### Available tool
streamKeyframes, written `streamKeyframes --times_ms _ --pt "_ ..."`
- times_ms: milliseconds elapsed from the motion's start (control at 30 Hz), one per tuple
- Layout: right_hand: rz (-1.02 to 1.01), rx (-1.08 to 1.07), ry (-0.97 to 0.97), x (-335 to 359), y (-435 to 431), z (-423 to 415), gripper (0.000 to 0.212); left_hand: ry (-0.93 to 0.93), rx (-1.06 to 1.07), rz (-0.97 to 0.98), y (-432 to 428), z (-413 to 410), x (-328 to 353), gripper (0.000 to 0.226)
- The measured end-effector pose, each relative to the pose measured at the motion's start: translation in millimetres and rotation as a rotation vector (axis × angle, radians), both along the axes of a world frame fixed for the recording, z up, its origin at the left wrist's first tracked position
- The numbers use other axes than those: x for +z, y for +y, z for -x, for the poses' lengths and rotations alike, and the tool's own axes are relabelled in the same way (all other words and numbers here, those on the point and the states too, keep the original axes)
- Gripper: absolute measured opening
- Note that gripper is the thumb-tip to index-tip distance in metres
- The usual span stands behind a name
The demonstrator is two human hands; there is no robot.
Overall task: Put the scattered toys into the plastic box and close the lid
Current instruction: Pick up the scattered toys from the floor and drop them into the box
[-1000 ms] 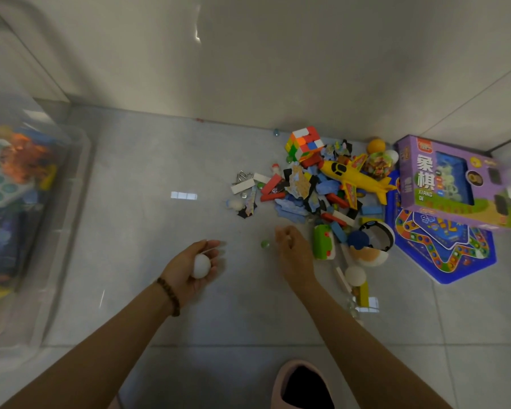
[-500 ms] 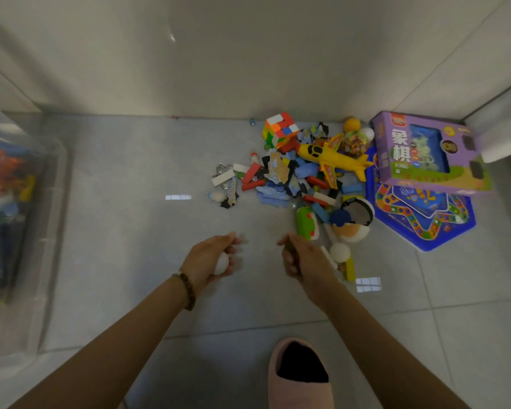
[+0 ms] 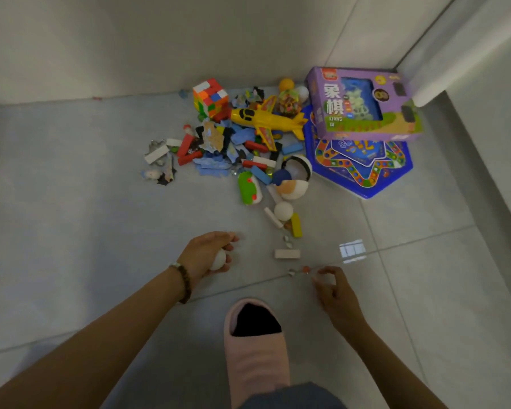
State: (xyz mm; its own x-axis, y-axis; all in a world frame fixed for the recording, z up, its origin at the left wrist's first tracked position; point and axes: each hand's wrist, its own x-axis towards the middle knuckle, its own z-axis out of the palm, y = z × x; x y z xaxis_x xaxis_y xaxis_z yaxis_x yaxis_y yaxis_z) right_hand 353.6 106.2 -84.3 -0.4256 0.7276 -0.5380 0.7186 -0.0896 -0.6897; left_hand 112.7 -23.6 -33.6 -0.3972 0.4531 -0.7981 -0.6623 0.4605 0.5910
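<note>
My left hand (image 3: 204, 255) is shut on a white ball (image 3: 219, 260), low over the floor. My right hand (image 3: 335, 290) hovers with curled fingers just right of two small marbles (image 3: 306, 269) on the tile; whether it holds anything is unclear. The toy pile lies ahead: a yellow plane (image 3: 266, 121), a colour cube (image 3: 210, 98), a green-and-white toy (image 3: 248, 188), an egg-shaped toy (image 3: 292, 184), another white ball (image 3: 283, 210), a wooden block (image 3: 287, 254) and several small bricks. The plastic box is out of view.
A purple game box (image 3: 363, 107) rests on a blue game board (image 3: 363, 169) at the right, near the wall corner. My foot in a pink slipper (image 3: 255, 349) stands between my arms. Walls close off the far side and the right.
The view has swung right, so the plastic box on the left has left the frame. My right hand moved right and nearer, from the green toy to the marbles. The left hand still holds the ball.
</note>
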Motion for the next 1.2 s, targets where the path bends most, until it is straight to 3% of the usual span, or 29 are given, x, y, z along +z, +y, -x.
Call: streamKeyframes --times_ms 100,300,467,567,700,767,900,1067,1200 --pt "-0.071 -0.014 -0.021 -9.7 0.4 12.2 0.019 -0.004 0.012 0.007 1.2 -6.8 -2.0 0.019" --pt "-0.289 0.208 -0.155 -13.8 7.4 30.7 0.023 -0.025 0.026 0.000 1.9 -14.5 -7.4 0.020" --pt "-0.267 0.191 -0.184 -10.6 7.4 34.1 0.019 -0.033 0.027 0.008 1.5 -16.5 -7.4 0.021" --pt "0.003 -0.070 0.047 -1.1 7.3 36.6 0.015 -0.039 0.037 0.003 -1.1 -15.5 -7.7 0.022" --pt "0.546 -0.408 0.410 28.0 14.0 41.8 0.031 -0.040 0.039 0.008 -2.4 -13.2 -7.1 0.022" --pt "0.634 -0.446 0.463 35.4 18.2 43.7 0.041 -0.045 0.039 0.003 -2.1 -13.3 -6.2 0.022" --pt "0.385 -0.233 0.245 30.7 12.8 45.1 0.047 -0.048 0.030 0.004 -0.8 -14.8 -5.1 0.023" --pt "0.200 -0.093 0.163 13.8 -3.0 38.6 0.021 -0.051 0.024 -0.011 -1.8 -15.2 -4.9 0.023" --pt "-0.036 0.187 -0.015 -2.3 -6.1 31.9 0.017 -0.046 0.014 -0.008 -2.1 -15.5 -4.3 0.022"
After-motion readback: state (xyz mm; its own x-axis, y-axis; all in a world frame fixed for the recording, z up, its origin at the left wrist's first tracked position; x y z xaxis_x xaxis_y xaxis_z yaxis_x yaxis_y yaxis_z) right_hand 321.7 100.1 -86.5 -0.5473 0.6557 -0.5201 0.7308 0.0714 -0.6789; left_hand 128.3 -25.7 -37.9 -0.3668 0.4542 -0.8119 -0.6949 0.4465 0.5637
